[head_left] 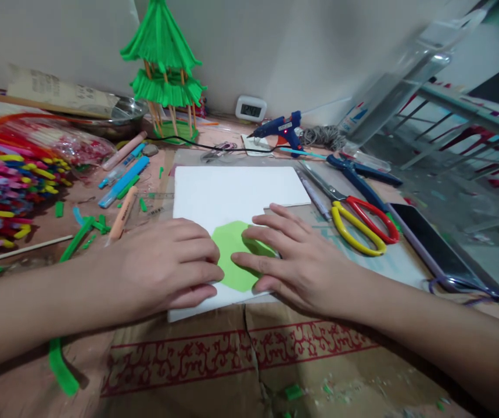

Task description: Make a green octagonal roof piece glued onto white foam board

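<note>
A light-green, many-sided piece of paper (232,255) lies on a white foam board (218,191) with a notch cut from its right side. My left hand (175,261) rests on the board with its fingers slightly bent, the tips touching the green paper's left edge. Over the paper's right side, my right hand (293,255) spreads its fingers, with some fingertips on the paper. The right fingers shade and partly hide that side. Neither hand is closed round anything.
Scissors (358,226), pliers (358,174) and a phone (436,244) lie to the right. Behind the board are a glue gun (282,130), a small clock (251,108) and a green tiered model (168,75). Pipe cleaners (9,191) heap up at left; cardboard (179,360) lies in front.
</note>
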`<state>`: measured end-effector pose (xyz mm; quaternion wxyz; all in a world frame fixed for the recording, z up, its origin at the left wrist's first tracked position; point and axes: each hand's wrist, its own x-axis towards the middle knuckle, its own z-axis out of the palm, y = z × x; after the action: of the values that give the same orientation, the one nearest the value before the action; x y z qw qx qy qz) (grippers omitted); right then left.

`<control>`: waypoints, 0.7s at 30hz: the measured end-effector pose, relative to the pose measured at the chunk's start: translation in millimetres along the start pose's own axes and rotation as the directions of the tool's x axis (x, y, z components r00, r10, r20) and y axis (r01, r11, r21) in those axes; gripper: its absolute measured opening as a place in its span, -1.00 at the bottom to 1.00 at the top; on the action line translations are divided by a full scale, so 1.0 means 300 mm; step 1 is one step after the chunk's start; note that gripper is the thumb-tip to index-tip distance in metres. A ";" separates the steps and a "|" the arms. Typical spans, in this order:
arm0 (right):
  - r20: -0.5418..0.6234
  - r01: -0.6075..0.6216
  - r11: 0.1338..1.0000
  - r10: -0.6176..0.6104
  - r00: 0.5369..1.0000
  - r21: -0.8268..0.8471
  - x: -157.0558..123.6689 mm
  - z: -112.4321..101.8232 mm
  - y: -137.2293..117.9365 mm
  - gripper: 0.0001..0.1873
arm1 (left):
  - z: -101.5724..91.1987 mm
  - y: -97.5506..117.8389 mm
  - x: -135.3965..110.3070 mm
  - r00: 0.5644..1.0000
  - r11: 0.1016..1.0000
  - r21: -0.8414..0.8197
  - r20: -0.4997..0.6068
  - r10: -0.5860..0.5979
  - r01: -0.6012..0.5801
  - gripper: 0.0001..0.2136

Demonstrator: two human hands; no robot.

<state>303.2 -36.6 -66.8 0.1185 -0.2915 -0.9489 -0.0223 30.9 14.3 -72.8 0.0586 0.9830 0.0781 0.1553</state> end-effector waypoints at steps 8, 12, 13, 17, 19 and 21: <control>-0.081 -0.017 0.996 0.010 0.997 -0.084 -0.012 0.005 0.023 -0.61 | -0.011 0.008 0.022 0.996 0.997 0.062 0.077 -0.052 0.048 -0.67; -0.102 -0.028 0.999 0.026 0.994 -0.016 -0.011 0.010 0.022 -0.63 | -0.014 0.028 0.046 0.993 0.989 0.137 0.096 -0.073 0.060 -0.61; -0.101 -0.030 1.000 0.030 0.994 -0.002 -0.010 0.011 0.023 -0.63 | -0.016 0.031 0.047 0.993 0.989 0.139 0.094 -0.065 0.052 -0.63; -0.097 -0.038 0.999 0.041 0.994 0.037 -0.009 0.012 0.028 -0.65 | -0.025 0.031 0.039 0.996 0.992 0.126 0.086 -0.022 0.011 -0.71; -0.098 -0.038 0.998 0.043 0.994 0.050 -0.009 0.012 0.029 -0.65 | -0.026 0.027 0.033 0.997 0.993 0.118 0.076 -0.015 0.006 -0.72; -0.099 -0.037 0.997 0.043 0.994 0.061 -0.010 0.013 0.029 -0.65 | -0.023 0.021 0.028 0.999 0.995 0.102 0.054 -0.010 0.004 -0.75</control>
<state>309.7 -30.5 -71.4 0.1749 -0.3056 -0.9359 -0.0066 37.6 10.2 -62.9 0.0109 0.9883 0.0878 0.1243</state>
